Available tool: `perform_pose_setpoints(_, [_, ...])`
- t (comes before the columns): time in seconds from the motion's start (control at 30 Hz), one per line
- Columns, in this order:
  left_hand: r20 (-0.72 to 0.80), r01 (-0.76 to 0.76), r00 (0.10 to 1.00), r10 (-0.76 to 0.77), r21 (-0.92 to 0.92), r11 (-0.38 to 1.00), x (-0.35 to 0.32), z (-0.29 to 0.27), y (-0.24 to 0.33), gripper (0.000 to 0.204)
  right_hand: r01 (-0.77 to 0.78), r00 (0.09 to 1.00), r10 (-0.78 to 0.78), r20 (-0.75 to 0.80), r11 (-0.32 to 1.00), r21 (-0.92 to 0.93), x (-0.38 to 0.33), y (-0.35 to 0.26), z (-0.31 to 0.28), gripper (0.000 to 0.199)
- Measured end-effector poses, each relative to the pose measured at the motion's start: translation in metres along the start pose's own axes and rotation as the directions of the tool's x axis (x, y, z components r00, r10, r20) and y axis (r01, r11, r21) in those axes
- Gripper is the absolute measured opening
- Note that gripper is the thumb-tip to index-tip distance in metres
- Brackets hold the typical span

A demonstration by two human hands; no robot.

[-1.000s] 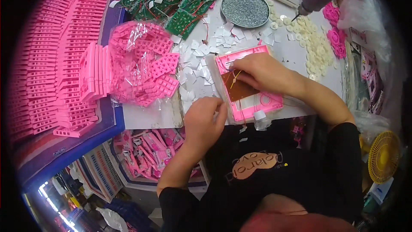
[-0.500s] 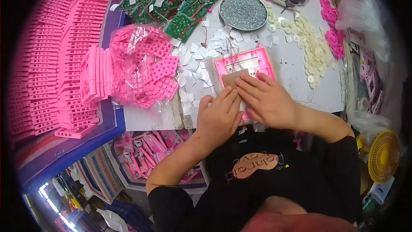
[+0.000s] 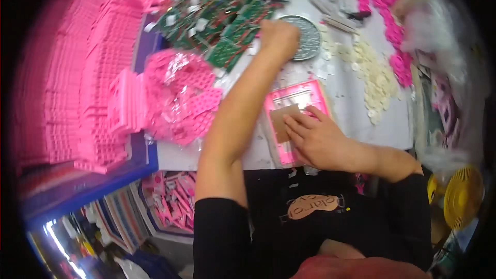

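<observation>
My left hand (image 3: 280, 40) has reached out to the round metal tin (image 3: 308, 41) of small silvery pieces. It covers the tin's left side, and its fingers are blurred and mostly hidden. My right hand (image 3: 320, 140) lies with fingers stretched out over a pink plastic housing (image 3: 326, 103). Its fingertips touch a flat brown board (image 3: 279, 119) lying in that housing, which sits near the table's front edge.
Green circuit boards (image 3: 227, 51) with wires are heaped at the back left. Left of the housing lies a clear bag of pink keypad parts (image 3: 181, 98), beside stacked pink parts (image 3: 93, 82). Cream discs (image 3: 374, 77) and magenta pieces (image 3: 395, 36) spread out on the right.
My left hand has left the brown board and moved up to the tin. My right hand has stayed on the board. The view has shifted slightly.
</observation>
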State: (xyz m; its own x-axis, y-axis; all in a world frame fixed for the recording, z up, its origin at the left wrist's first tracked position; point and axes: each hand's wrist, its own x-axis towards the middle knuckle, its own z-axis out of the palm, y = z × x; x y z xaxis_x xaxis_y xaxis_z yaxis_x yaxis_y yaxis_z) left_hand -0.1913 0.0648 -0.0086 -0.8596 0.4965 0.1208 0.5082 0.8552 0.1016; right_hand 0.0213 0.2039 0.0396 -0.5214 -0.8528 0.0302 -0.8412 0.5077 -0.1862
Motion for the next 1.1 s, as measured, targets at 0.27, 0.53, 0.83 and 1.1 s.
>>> perform_pose_setpoints(0.27, [-0.132, 0.162, 0.979, -0.153, 0.060, 0.985, 0.025, 0.025, 0.011, 0.023, -0.019, 0.999, 0.021, -0.047, 0.999, 0.038, 0.003, -0.008, 0.000, 0.056])
perform_pose_setpoints(0.53, [-0.369, 0.170, 0.890, -0.267, -0.275, 0.946, -0.042, -0.058, 0.034, 0.024, -0.158, 0.983, 0.157, -0.099, 0.987, -0.010, -0.001, -0.019, -0.006, 0.055])
perform_pose_setpoints(0.83, [-0.208, 0.100, 0.939, -0.274, -0.597, 0.796, -0.234, -0.027, 0.090, 0.013, -0.113, 0.993, 0.117, -0.025, 0.987, 0.112, -0.011, 0.001, -0.018, 0.050])
perform_pose_setpoints(1.1, [-0.301, 0.031, 0.931, -0.206, -0.498, 0.867, -0.235, -0.020, 0.094, 0.010, -0.476, 0.839, 0.267, -0.475, 0.782, -0.402, -0.037, 0.195, -0.104, 0.024])
